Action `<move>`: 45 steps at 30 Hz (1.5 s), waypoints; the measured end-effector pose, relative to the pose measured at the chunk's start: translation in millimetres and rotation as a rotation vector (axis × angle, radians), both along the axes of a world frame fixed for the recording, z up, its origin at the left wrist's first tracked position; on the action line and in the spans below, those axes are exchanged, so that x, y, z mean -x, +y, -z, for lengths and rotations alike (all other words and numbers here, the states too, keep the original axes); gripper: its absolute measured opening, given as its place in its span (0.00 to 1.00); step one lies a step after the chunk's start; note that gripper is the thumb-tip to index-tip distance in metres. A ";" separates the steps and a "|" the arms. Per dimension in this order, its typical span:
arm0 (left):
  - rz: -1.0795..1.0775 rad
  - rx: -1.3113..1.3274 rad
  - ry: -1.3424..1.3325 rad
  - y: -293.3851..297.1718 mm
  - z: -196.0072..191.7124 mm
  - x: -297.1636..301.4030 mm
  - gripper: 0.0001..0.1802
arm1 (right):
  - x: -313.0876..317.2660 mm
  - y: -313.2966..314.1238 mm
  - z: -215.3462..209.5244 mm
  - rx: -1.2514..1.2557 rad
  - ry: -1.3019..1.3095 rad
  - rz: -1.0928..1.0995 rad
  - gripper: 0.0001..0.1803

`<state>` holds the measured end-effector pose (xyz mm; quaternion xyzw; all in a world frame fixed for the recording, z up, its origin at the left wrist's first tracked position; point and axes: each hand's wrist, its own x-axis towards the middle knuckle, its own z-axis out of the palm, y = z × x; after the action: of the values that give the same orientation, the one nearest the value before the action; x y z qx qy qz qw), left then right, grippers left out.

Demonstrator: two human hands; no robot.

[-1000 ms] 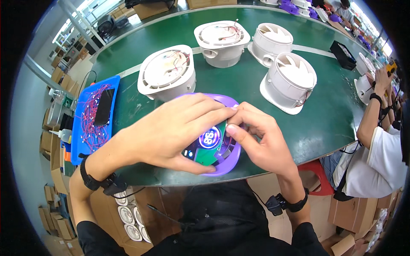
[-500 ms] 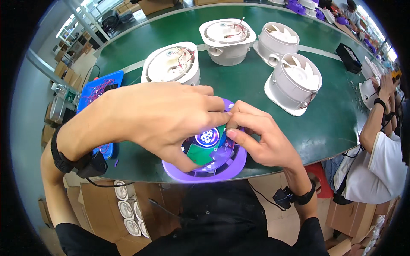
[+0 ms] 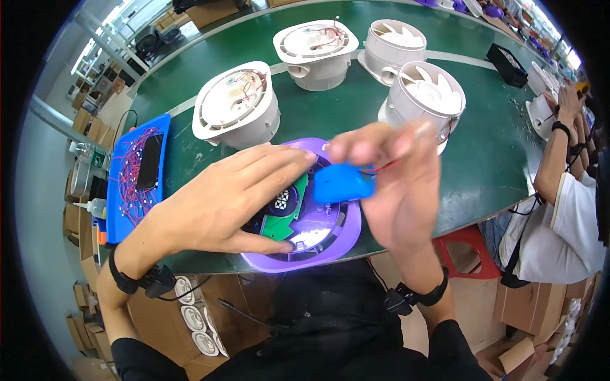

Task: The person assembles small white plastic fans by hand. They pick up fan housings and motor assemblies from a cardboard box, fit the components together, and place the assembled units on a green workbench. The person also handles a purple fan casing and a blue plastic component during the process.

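A round purple plastic housing (image 3: 351, 236) lies at the table's near edge. Inside it is a green circuit board (image 3: 278, 227) with a small round dark display (image 3: 283, 201) showing a white pattern. My left hand (image 3: 219, 200) spans the housing, thumb on the near side and fingers on the far side, gripping it. Above the housing's right part, my right hand (image 3: 403, 197) holds a blue wrapped pack (image 3: 343, 184), apparently a battery pack, with red wire beside it. Motion blurs these fingers, and the left hand covers part of the board.
White fan housings (image 3: 235, 105) stand across the green table (image 3: 483, 152). At left, a blue tray (image 3: 116, 213) holds red wires and a black phone (image 3: 150, 162). A black box (image 3: 507, 66) sits at far right. A co-worker's arm (image 3: 551, 162) is at right, near a red stool (image 3: 473, 254).
My right hand has left the board's edge and now holds the blue pack above the housing. The display's bright blue-white glow has gone. The view has shifted, exposing more of the blue tray.
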<state>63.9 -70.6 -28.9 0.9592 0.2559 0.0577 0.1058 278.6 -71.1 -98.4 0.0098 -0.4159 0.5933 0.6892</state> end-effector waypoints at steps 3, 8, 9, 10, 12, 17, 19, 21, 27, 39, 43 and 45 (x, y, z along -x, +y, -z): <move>-0.038 0.002 -0.041 -1.5 0.1 0.0 0.49 | -32.6 12.2 -32.1 -0.073 0.548 -0.566 0.12; -0.142 -0.054 -0.121 -18.9 8.6 -32.9 0.58 | -85.1 -28.4 0.6 -0.191 -0.434 -0.001 0.10; -0.178 -0.096 -0.078 -23.7 11.2 -32.3 0.60 | -90.1 -43.9 -3.6 0.094 -0.681 -0.030 0.19; -0.266 -0.083 -0.116 -39.5 9.6 -19.9 0.59 | -88.1 -56.7 -11.2 0.342 -0.903 -0.140 0.30; -0.413 0.021 0.009 -51.3 14.0 -8.4 0.57 | -75.1 -66.1 23.3 0.420 -1.030 -0.028 0.40; -0.134 -0.084 -0.070 -46.3 32.1 -20.2 0.48 | -67.0 -86.6 35.2 0.410 -0.891 -0.102 0.52; -0.025 -0.077 -0.098 -36.4 27.2 -49.4 0.43 | -63.5 -103.1 45.8 0.463 -0.633 -0.116 0.49; 0.108 -0.043 -0.124 -21.6 23.1 -81.1 0.41 | -76.3 -120.6 48.0 0.521 -0.505 0.051 0.45; 0.412 -0.009 -0.334 48.3 37.4 -227.0 0.48 | -188.9 -113.9 29.3 0.619 -0.619 0.607 0.32; 0.234 0.496 -0.213 -87.3 58.1 -223.0 0.25 | -150.1 -121.6 85.3 0.517 0.564 0.619 0.15; 0.081 0.644 -0.268 -91.4 111.9 -218.6 0.21 | -120.8 -136.7 106.2 0.426 0.395 0.743 0.12; -0.073 0.700 -0.281 -90.4 123.5 -234.3 0.11 | -129.8 -144.0 127.9 0.486 0.021 0.876 0.12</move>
<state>298.2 -161.0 -152.4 0.8380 0.2773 0.1016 0.4590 408.4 -215.0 -226.3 -0.3208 -0.2238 0.3275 0.8601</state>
